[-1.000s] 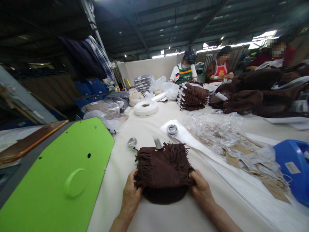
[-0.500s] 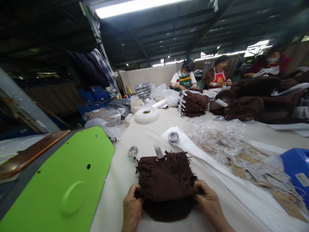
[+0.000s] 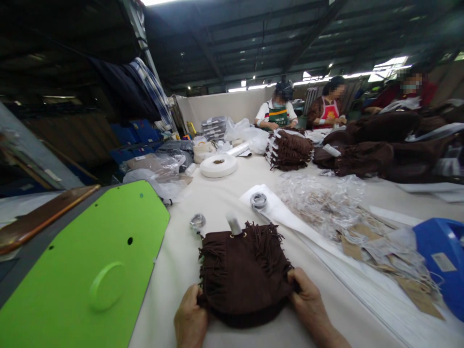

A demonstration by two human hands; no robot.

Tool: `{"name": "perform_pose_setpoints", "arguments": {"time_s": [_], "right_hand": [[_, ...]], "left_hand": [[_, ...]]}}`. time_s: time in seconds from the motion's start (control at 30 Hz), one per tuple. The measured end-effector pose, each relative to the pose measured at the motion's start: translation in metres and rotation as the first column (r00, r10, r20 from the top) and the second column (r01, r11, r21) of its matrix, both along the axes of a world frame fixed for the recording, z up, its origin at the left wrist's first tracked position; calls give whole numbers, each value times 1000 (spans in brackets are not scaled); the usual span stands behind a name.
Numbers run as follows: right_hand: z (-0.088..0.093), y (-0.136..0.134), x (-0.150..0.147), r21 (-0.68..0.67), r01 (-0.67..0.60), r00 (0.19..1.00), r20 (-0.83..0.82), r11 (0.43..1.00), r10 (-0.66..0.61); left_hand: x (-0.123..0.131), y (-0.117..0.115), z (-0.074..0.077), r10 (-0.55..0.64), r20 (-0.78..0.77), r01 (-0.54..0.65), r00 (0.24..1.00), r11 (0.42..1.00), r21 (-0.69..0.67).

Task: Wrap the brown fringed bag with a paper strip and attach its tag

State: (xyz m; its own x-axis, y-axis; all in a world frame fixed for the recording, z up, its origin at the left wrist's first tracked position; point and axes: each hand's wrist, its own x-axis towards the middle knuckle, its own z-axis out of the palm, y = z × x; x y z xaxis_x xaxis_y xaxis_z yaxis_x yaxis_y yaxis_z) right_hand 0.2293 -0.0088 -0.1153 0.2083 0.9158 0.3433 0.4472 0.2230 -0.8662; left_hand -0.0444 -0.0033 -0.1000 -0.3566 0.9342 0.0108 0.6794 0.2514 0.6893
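A dark brown fringed bag point(image 3: 246, 275) lies on the pale table in front of me, its fringes hanging at both sides. Near its top edge are metal eyelets and a grey-white wrapped piece point(image 3: 234, 225). My left hand point(image 3: 191, 316) is closed on the bag's lower left corner. On the opposite side, my right hand point(image 3: 308, 302) pinches the lower right corner. Just beyond the bag's upper left corner sits a small plastic-wrapped coil point(image 3: 197, 222). A similar grey coil point(image 3: 259, 201) rests on a white sheet farther off.
To the left stands a green machine panel point(image 3: 108, 261). A white tape roll point(image 3: 218, 166) and stacked brown fringed pieces point(image 3: 290, 151) lie beyond. Clear bags point(image 3: 322, 195), cardboard tags point(image 3: 416, 299) and a blue container point(image 3: 440, 261) are at right. Several co-workers point(image 3: 277, 113) sit at the back.
The bag's lower part has spread nearer to me and its front shows more fully. Both hands keep their hold, with the left slightly lower. The camera view has shifted a little.
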Motion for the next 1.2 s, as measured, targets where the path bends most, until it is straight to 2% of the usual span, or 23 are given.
{"name": "perform_pose_setpoints", "arguments": {"time_s": [0.1, 0.17, 0.23, 0.27, 0.33, 0.37, 0.4, 0.47, 0.53, 0.6, 0.63, 0.73, 0.8, 0.93, 1.0, 1.1, 1.13, 1.2], "right_hand": [[-2, 0, 0, 37, -10, 1000, 20, 999, 9], [-3, 0, 0, 42, -15, 1000, 20, 999, 14], [-3, 1, -1, 31, -19, 1000, 13, 999, 19], [-2, 1, -1, 23, -21, 1000, 6, 1000, 21], [0, 1, -2, 11, -19, 1000, -14, 1000, 19], [1, 1, -3, 7, -16, 1000, -23, 1000, 16], [2, 1, -3, 1, -12, 1000, -29, 1000, 12], [4, 1, -3, -11, -7, 1000, -31, 1000, 6], [6, 0, -2, -26, -6, 1000, -30, 1000, 5], [8, 0, 0, -61, -9, 998, -62, 998, 5], [9, 0, 1, -81, -10, 997, -83, 997, 3], [12, -1, 3, -139, -10, 991, -135, 990, -9], [14, -3, 7, -167, -27, 988, -155, 986, 1], [17, -10, 26, -299, -76, 977, -213, 951, 12], [19, -15, 39, -312, 28, 985, -152, 950, -79], [23, -20, 46, -182, 266, 961, -22, 947, -275], [26, -20, 44, -136, 297, 954, 6, 945, -299], [32, -17, 34, -94, 249, 968, 48, 964, -246]], "left_hand": [[-7, -2, -4, 20, -51, -24, 999, 997, -72], [-12, -7, -5, 32, -91, -37, 995, 998, -53], [-13, -14, 0, 46, -237, -22, 970, 994, 104], [-10, -18, 7, 50, -348, 30, 936, 975, 220], [2, -23, 28, 37, -577, 248, 816, 879, 408], [11, -23, 41, -11, -673, 405, 740, 805, 433], [22, -21, 54, -89, -742, 545, 664, 737, 400], [43, -10, 71, -256, -815, 736, 519, 619, 275], [58, 3, 71, -360, -865, 847, 350, 516, 128], [64, 10, 52, -383, -898, 912, 215, 409, 44], [64, 11, 39, -371, -911, 923, 181, 384, 27], [59, 5, -1, -340, -913, 912, 226, 402, 76], [55, 1, -14, -346, -901, 908, 260, 406, 106], [54, -1, -12, -363, -882, 906, 301, 397, 146], [55, 0, -9, -383, -861, 905, 334, 384, 180], [56, 1, -12, -401, -839, 902, 367, 375, 216], [56, 1, -14, -403, -835, 900, 375, 373, 224], [57, 1, -19, -410, -824, 899, 391, 360, 248]]}}
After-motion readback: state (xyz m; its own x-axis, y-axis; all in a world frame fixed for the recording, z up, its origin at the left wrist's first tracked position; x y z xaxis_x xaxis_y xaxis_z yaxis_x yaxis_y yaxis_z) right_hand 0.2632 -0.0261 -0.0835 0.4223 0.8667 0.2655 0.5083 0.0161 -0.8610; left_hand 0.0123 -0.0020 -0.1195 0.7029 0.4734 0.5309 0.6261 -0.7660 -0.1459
